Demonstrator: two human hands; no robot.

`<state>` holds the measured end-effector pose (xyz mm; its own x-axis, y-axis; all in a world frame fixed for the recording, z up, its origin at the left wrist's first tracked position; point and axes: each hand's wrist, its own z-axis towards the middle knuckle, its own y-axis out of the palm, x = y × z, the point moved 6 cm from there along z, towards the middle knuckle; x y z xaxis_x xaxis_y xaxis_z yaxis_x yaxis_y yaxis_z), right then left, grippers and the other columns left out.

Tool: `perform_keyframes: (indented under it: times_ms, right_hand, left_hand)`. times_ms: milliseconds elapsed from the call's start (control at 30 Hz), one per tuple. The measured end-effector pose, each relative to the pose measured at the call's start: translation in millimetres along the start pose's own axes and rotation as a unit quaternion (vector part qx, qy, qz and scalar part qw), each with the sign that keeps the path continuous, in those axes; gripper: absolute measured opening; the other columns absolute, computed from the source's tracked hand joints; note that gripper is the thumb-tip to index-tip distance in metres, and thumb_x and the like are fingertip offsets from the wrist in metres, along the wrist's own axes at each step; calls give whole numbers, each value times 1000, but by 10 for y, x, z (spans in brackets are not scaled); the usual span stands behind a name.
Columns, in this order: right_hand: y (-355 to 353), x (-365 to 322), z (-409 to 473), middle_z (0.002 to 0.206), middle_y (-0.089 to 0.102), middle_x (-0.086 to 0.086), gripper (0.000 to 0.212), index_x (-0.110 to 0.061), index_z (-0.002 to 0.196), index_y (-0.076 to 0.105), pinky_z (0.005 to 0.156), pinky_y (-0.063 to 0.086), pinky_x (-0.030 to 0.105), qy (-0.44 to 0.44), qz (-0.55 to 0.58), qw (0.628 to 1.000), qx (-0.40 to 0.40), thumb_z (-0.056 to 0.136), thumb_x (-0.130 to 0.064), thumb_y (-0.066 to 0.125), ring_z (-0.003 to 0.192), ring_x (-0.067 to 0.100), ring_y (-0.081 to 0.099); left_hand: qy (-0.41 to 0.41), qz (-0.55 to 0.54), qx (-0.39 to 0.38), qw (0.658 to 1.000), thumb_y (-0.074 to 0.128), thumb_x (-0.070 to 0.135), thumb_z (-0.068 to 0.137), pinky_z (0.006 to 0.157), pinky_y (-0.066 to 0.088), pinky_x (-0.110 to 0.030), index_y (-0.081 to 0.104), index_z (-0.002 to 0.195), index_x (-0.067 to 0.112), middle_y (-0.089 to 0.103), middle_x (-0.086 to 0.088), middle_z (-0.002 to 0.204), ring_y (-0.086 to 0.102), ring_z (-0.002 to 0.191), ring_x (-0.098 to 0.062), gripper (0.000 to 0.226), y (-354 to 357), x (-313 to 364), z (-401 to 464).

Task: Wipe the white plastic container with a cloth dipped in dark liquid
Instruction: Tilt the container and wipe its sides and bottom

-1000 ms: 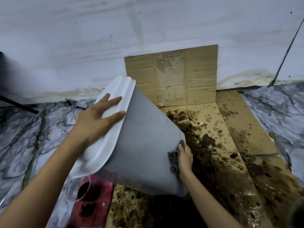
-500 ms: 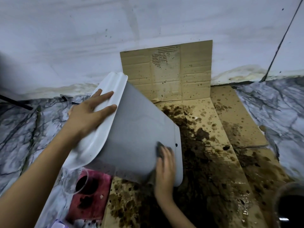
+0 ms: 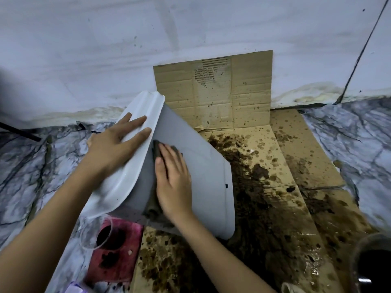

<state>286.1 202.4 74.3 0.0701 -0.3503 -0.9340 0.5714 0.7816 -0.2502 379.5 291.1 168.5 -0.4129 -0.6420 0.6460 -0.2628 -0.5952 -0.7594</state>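
Note:
The white plastic container (image 3: pixel 203 172) lies tilted on its side over stained cardboard, its wide rim to the left. My left hand (image 3: pixel 118 144) rests flat on that rim, fingers spread, steadying it. My right hand (image 3: pixel 172 182) presses a dark wet cloth (image 3: pixel 157 149) flat against the container's grey side wall, close under the rim. Part of the cloth shows above my fingers and a fold hangs below my palm.
Brown-stained cardboard (image 3: pixel 275 197) covers the floor and stands against the white wall. A clear cup of dark liquid (image 3: pixel 99 235) sits on a pink board (image 3: pixel 118 263) at lower left. Another dark-filled container (image 3: pixel 372 263) is at lower right. Marble floor lies on both sides.
My right hand has slid the cloth from the container's lower right edge up and left across the wall to just under the rim. My left hand stays on the rim.

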Motion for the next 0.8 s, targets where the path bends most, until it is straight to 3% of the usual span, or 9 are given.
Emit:
perform_keyframes:
  times_ms: [100,200,267,333,433,533,667,733,800]
  right_hand:
    - [-101,686,272,155,23,-11,54,-35,146,27,118,10,39,82,-21,996,-21,96,-55,29,145,12,9]
    - [-481,1527,127,156,20,-9,55,-33,147,26,117,13,48,222,-25,974,35,97,-52,33,146,19,7]
    - [-664,1917,-186,158,15,-8,56,-31,148,25,116,7,49,330,11,942,61,96,-51,35,146,24,-2]
    - [-701,1984,-469,158,14,-7,56,-30,148,25,117,3,45,368,33,927,70,97,-49,37,146,23,-4]
    - [-556,1421,-560,157,19,-9,47,-34,145,27,115,6,29,290,48,952,84,99,-43,35,144,9,5]
    - [-201,436,-450,154,12,-22,49,-40,144,27,111,8,22,167,69,983,26,96,-53,29,138,-7,3]
    - [11,-339,-485,150,23,-24,47,-41,141,26,115,10,19,-21,35,998,56,97,-54,21,143,-2,5]
    - [-22,-125,-541,150,32,-17,48,-36,141,33,114,16,20,-28,9,996,85,98,-52,20,143,1,13]
    - [-132,409,-631,147,37,-14,47,-34,138,40,114,22,22,52,6,991,125,97,-51,24,140,-1,21]
  left_hand:
    - [-18,-18,5,1000,53,66,81,118,20,-37,51,124,58,29,30,148,30,138,0,43,-47,-64,-21]
    - [-11,-17,13,1000,52,63,85,118,19,-39,52,124,57,30,29,148,31,137,-2,39,-52,-60,-21]
    - [-7,-24,20,999,54,60,85,118,20,-39,55,122,55,33,26,148,34,135,-1,37,-23,-16,2]
    - [4,-14,23,1000,53,64,84,117,20,-43,55,116,61,35,25,147,36,134,0,32,18,43,20]
    - [15,2,29,999,45,68,82,116,17,-49,52,102,71,37,23,146,36,134,0,22,34,91,12]
    - [14,13,42,999,43,67,81,116,17,-49,54,104,67,39,19,147,37,134,0,25,36,130,-15]
    - [16,48,46,998,40,67,82,117,16,-49,55,119,56,37,16,149,36,136,-4,42,64,174,-17]
    - [16,47,43,998,39,68,80,117,16,-49,55,119,57,37,16,149,36,136,-5,44,66,170,-18]
    - [18,38,40,998,40,68,81,116,17,-50,55,116,59,38,16,149,36,135,-3,39,53,171,-10]
